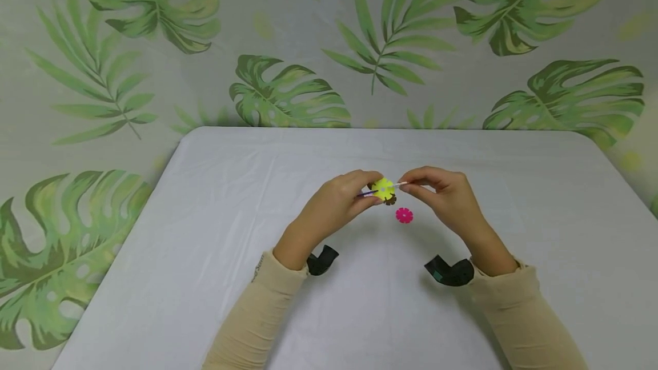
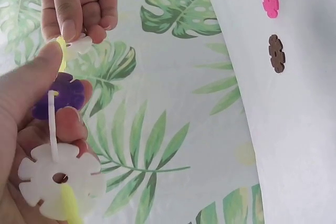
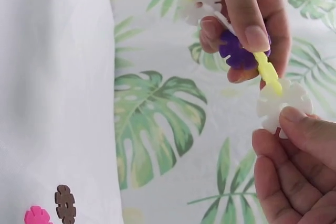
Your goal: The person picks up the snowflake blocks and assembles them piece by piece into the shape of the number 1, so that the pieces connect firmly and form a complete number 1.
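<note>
My left hand (image 1: pixel 334 198) pinches a short chain of notched plastic discs between thumb and fingers. A yellow disc (image 1: pixel 383 189) faces up in the head view; a purple disc (image 2: pixel 65 95) crosses it under the fingers. Behind them, a white disc (image 2: pixel 60 177) with more white and yellow pieces trails past the palm. My right hand (image 1: pixel 447 196) pinches another white disc (image 3: pixel 283 103) by its edge, and that disc's far rim meets the edge of the yellow one. Below the hands, a pink disc (image 1: pixel 404 215) lies on the table beside a brown disc (image 1: pixel 390 201), partly covered in the head view.
A white cloth covers the table (image 1: pixel 205 216). Beyond its far edge hangs a leaf-patterned backdrop (image 1: pixel 288 33). Black wrist cameras jut inward from the left sleeve (image 1: pixel 257 307) and the right sleeve (image 1: pixel 519 307).
</note>
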